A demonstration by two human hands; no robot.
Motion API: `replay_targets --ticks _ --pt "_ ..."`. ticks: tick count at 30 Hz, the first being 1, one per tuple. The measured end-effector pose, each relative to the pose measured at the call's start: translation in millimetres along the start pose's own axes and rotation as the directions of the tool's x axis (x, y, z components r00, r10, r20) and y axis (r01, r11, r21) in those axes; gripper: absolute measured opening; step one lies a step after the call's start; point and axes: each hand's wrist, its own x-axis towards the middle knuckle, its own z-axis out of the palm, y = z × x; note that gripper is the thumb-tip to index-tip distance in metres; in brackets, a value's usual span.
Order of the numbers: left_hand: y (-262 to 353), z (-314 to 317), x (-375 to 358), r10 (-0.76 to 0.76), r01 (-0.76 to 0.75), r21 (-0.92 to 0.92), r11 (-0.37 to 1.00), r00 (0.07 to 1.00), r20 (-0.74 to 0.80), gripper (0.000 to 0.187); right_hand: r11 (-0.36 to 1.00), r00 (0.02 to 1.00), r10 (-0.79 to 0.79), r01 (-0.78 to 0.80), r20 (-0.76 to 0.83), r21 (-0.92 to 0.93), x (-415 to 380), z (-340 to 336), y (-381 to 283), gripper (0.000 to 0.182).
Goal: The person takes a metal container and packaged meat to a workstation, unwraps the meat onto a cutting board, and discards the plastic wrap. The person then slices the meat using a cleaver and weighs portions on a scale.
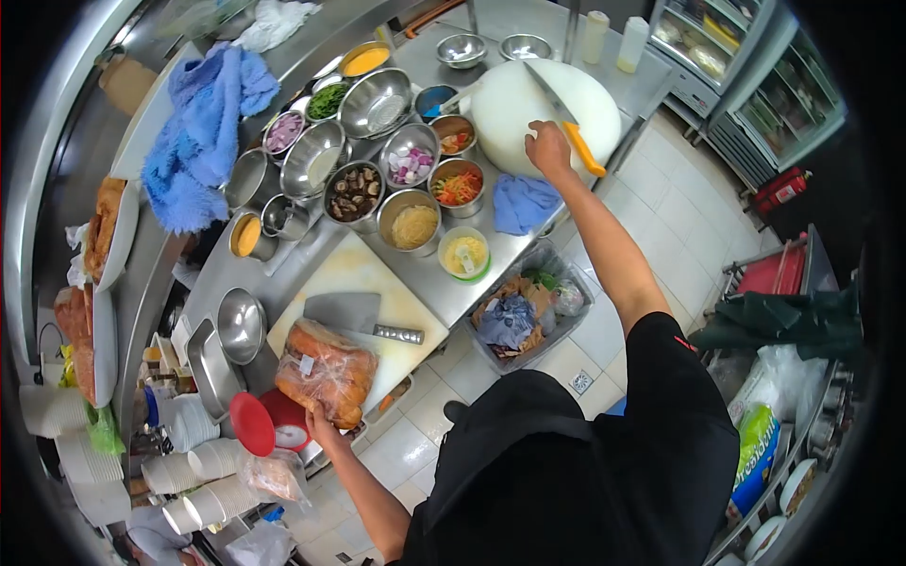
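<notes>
Your right arm (618,250) stretches far out, nearly straight, right hand (547,149) partly curled. Your left forearm (366,486) angles outward, left hand (323,426) gripping.

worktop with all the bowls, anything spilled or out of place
No clear spill shows on the worktop. The one oddity is the orange-handled knife on the round white board: its handle reaches the rim on the floor side, so it might get knocked.

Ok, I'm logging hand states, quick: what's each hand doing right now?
Left hand: closed on the edge of the plastic-wrapped meat.
Right hand: loosely curled beside the yellow-handled knife; whether it holds anything can't be told.
</notes>
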Motion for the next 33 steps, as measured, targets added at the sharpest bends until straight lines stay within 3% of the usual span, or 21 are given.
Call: replay_targets --ticks 2,4,7,9,11,12,13,14,15,16,17,22,24,25,26,27,28,30,31,32,33 --pt "23.9 15.7 -41.7 -0.157 0.159 -0.006 0.987 0.964 -0.216 0.051 0.94 0.948 0.212 -0.265 0.239 0.216 17.5 40.7 -13.7 0.028" --pt "-9.6 -15.7 -38.4 -0.103 0.121 0.065 0.991 0.968 -0.228 0.06 0.935 0.958 0.118 -0.196 0.263 0.294 33.1 81.4 -20.4 0.032" --pt "-16.2 -33.4 -65.1 -0.112 0.17 0.19 0.967 0.952 -0.285 0.06 0.827 0.935 -0.021 -0.184 0.355 0.532 40.4 50.0 -93.9 0.028" --pt "-21.6 -44.5 -81.2 -0.094 0.169 0.219 0.961 0.945 -0.314 0.058 0.58 0.913 -0.123 -0.253 0.39 0.775 16.4 27.5 -148.9 0.027" --pt "-20.3 -51.5 -93.7 -0.091 0.183 0.246 0.952 0.934 -0.345 0.055 0.457 0.845 -0.304 -0.277 0.441 0.845 -39.6 -12.8 -208.1 0.025" --pt "-21.8 -55.0 -98.4 -0.08 0.174 0.249 0.953 0.934 -0.349 0.053 0.475 0.821 -0.411 -0.178 0.396 0.862 -77.0 -27.0 -231.9 0.024" --pt "-19.5 -55.3 -102.3 -0.079 0.178 0.239 0.954 0.925 -0.372 0.053 0.458 0.689 -0.543 -0.237 0.481 0.857 -118.2 -23.3 -246.1 0.026" --pt "-14.0 -53.7 -104.7 -0.036 0.138 0.268 0.953 0.935 -0.353 0.052 0.554 0.505 -0.656 -0.181 0.56 0.813 -144.1 -39.2 -265.2 0.028" --pt "-7.4 -52.5 -104.5 0.007 0.097 0.299 0.949 0.945 -0.328 0.052 0.517 0.477 -0.724 -0.102 0.498 0.85 -177.6 -44.5 -276.4 0.025" --pt "-1.4 -52.5 -101.4 0.012 0.094 0.299 0.95 0.942 -0.335 0.052 0.523 0.513 -0.762 0.128 0.395 0.843 -204.5 -42.0 -283.6 0.026" --pt "4.2 -51.9 -96.6 0.084 0.026 0.35 0.936 0.952 -0.295 0.052 0.564 0.518 -0.76 0.227 0.392 0.794 -225.8 -44.8 -287.8 0.031" --pt "24.8 -33.5 -51.4 0.15 -0.079 0.341 0.937 0.97 -0.189 0.053 0.672 0.618 -0.667 0.259 0.416 0.693 -278.0 -35.6 -296.4 0.049" --pt "22.1 -24.4 -19.4 -0.159 0.199 0.176 0.964 0.963 -0.217 0.051 0.723 0.658 -0.61 0.236 0.441 0.649 -280.7 -25.3 -297.8 0.053" --pt "18.1 -19.6 -1.5 -0.174 0.208 0.175 0.962 0.966 -0.192 0.051 0.73 0.631 -0.629 0.28 0.453 0.624 -278.2 -22.6 -301.3 0.055" --pt "13.1 -15.0 16.7 -0.231 0.228 -0.042 0.973 0.97 -0.078 0.053 0.737 0.603 -0.644 0.321 0.471 0.595 -277.0 -20.8 -303.9 0.057" --pt "8.5 -11.2 29.9 -0.263 0.266 -0.254 0.93 0.964 0.048 0.055 0.799 0.577 -0.575 0.242 0.58 0.551 -267.0 -29.6 -308.7 0.057" --pt "9.0 -7.9 38.4 -0.272 0.284 -0.249 0.926 0.959 0.081 0.055 0.818 0.591 -0.55 0.241 0.589 0.522 -257.9 -42.8 -309.4 0.057" --pt "13.1 -4.1 53.9 -0.26 0.293 -0.289 0.911 0.954 0.148 0.052 0.852 0.598 -0.41 -0.018 0.689 0.523 -243.9 -62.4 -308.7 0.057" --pt "15.8 -6.3 58.9 -0.269 0.354 -0.369 0.86 0.927 0.263 0.049 0.772 0.627 -0.42 -0.133 0.656 0.622 -246.0 -66.9 -301.7 0.044" --pt "11.4 -10.2 67.2 -0.282 0.377 -0.366 0.851 0.916 0.287 0.049 0.789 0.632 -0.4 -0.132 0.664 0.6 -247.3 -74.6 -292.3 0.044" --pt "5.1 -15.7 75.5 -0.284 0.382 -0.319 0.868 0.906 0.313 0.049 0.669 0.428 -0.287 -0.551 0.857 0.499 -245.6 -91.8 -288.0 0.036"
